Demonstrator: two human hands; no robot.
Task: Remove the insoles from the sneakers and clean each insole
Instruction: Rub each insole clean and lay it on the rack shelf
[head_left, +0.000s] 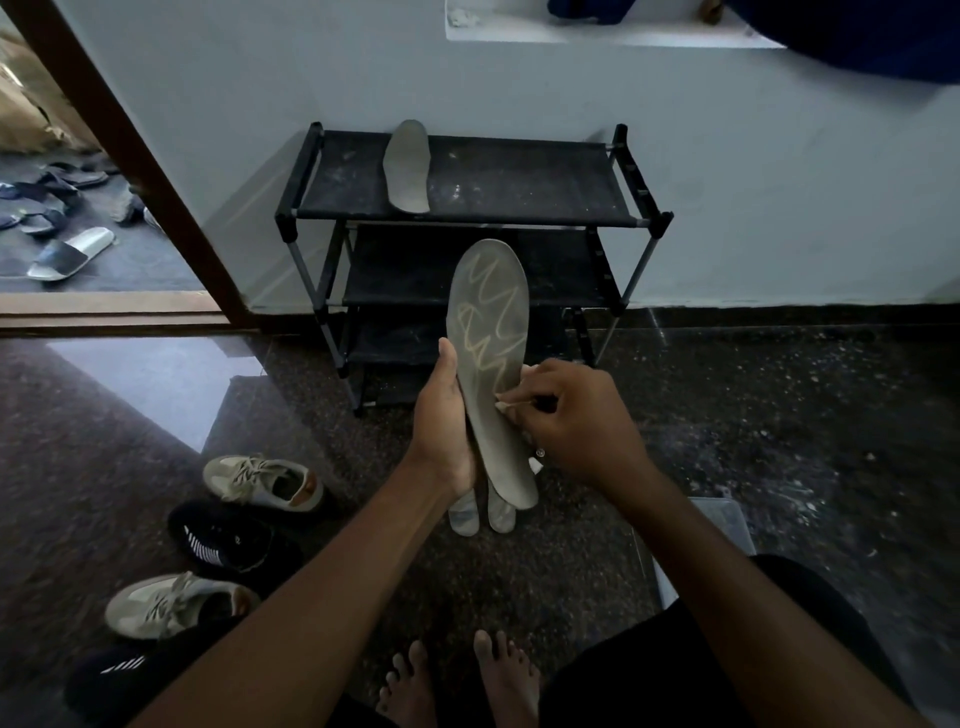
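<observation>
L hand (441, 431) grips long grey foam insole (485, 322) upright – toe above it. R hand (576, 421) pinches white cloth (506, 409) at insole's edge

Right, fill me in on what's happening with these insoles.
A barefoot person stands facing a black shoe rack. Their left hand grips a grey insole upright, with two paler insoles stacked behind it. The right hand pinches what looks like a white cloth against the insole's face, which bears pale zigzag streaks. Another insole lies on the rack's top shelf. Beige sneakers and black sneakers sit on the floor to the left.
</observation>
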